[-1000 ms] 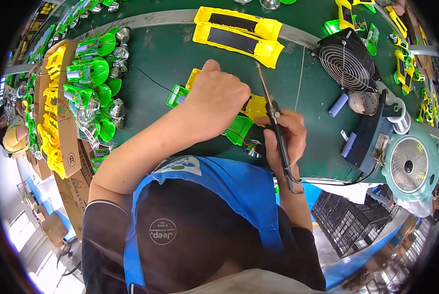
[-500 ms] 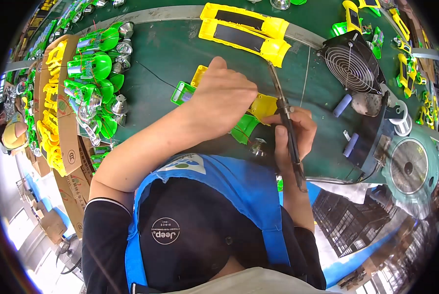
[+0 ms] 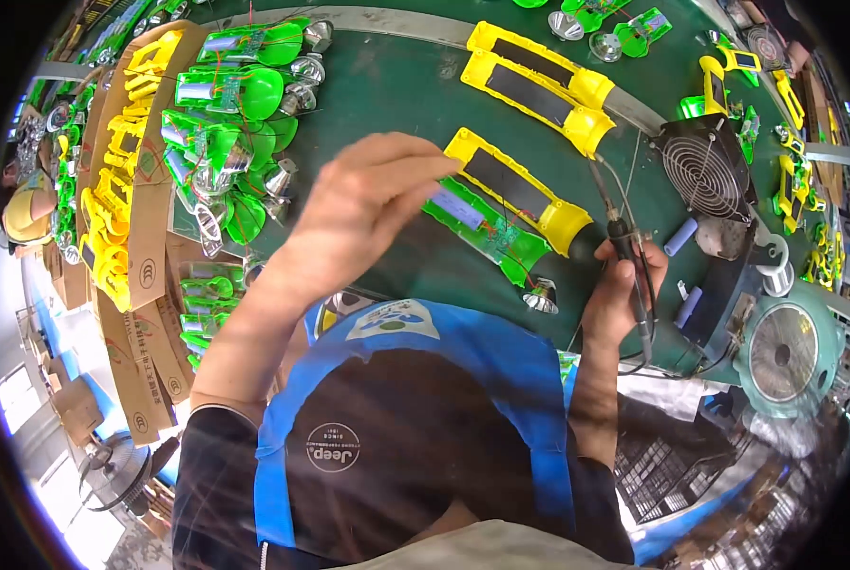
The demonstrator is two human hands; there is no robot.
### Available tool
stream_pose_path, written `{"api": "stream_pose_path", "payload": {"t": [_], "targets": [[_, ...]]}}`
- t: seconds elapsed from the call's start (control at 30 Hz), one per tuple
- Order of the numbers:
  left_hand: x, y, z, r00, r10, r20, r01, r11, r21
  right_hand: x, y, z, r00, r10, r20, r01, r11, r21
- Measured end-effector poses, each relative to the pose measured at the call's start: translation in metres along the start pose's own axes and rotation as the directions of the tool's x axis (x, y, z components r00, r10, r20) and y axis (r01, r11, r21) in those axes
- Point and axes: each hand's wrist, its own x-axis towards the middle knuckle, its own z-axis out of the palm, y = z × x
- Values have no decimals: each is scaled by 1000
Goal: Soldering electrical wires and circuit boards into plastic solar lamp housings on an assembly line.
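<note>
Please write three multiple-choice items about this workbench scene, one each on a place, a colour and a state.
1. Where does the small black square fan stand?
A. On the person's right
B. On the person's left
C. Under the left hand

2. What colour is the long plastic torch shell with the dark panel on the green bench mat?
A. Red
B. Yellow
C. White

3. What is the right hand doing?
A. Lying flat and empty
B. Gripping the black pen-like soldering tool
C. Holding a cardboard box

Answers: 1 A, the fan sits on the bench's right side; 2 B, the shell is bright yellow; 3 B, its fingers wrap the tool, while the left hand hovers open.
</note>
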Motion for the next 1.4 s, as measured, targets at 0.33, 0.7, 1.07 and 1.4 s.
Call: {"api": "stream_pose_path", "payload": {"t": [0.33,0.7,1.07,1.4], "targets": [[10,-8,28,882,368,295,-320,926,-199,-8,-33,-24,911,392,127,-409,899,158],[8,13,36,918,234,321,-257,966,32,19,-37,-7,828,422,368,-436,899,-50],[11,11,38,904,239,355,-283,956,78,17,-33,-8,840,406,361,-394,913,-109],[13,14,37,903,234,361,-284,954,91,12,-30,-14,895,321,309,-349,937,38]]}}
